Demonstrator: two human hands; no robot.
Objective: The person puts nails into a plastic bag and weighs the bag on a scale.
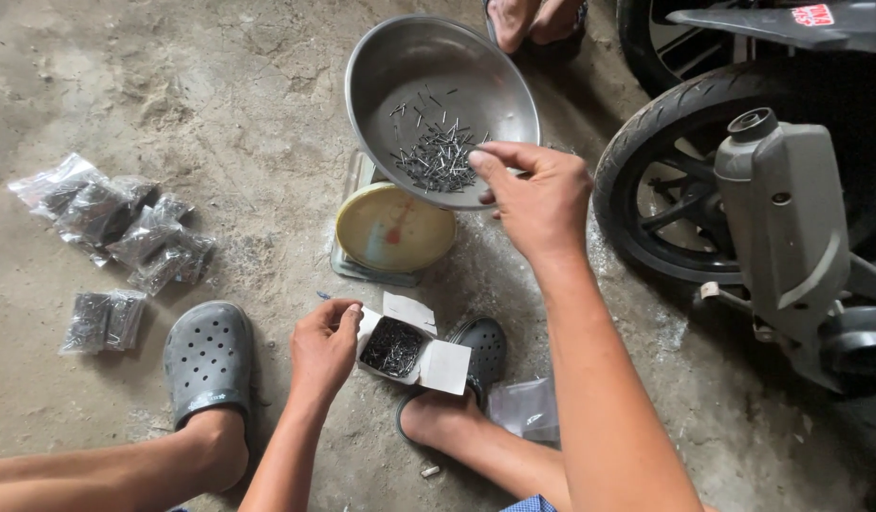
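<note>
A steel bowl (428, 76) of nails (438, 156) was pinched by the right hand (537, 199); a small nail box (405, 349) was gripped by the left hand (324, 346)

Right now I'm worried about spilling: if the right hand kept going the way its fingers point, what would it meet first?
Probably the small nails heaped in the steel bowl; the right hand already grips the bowl's near rim, fingers pointing left over it. Depth is unclear.

A garage floor used as a workshop.
Bare concrete floor (267, 85), a parked motorbike's wheel (675, 180), bagged nails (125, 228) in a heap.
</note>
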